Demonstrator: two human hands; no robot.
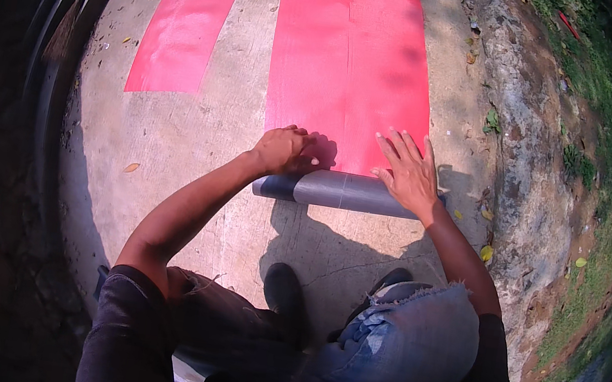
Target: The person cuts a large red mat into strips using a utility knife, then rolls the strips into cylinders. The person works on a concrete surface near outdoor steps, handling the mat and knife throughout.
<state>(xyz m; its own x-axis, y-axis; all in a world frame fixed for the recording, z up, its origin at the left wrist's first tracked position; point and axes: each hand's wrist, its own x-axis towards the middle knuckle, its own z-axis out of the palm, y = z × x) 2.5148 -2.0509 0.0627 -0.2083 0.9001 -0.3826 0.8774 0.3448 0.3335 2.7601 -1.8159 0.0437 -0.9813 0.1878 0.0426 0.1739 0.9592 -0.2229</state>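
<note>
Grey roll (357, 194) on concrete (195, 139) — wide red sheet (350, 55) beyond it. Our left hand (281, 149) at roll's left end, fingers curled, hold we cannot tell; right hand (414, 179) near right end, fingers spread, gripping nothing. Red strip (193, 20) — beyond roll, leftward.

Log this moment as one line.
left hand: curled at red sheet; right hand: spread over sheet and roll; roll: gray, at sheet's near end; strip: red, left of sheet

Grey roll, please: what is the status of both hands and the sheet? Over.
Left hand curled, right hand spread, both by the roll; contact unclear. Roll lies crosswise at near end of red sheet. Narrower red strip lies apart, to the left.
</note>
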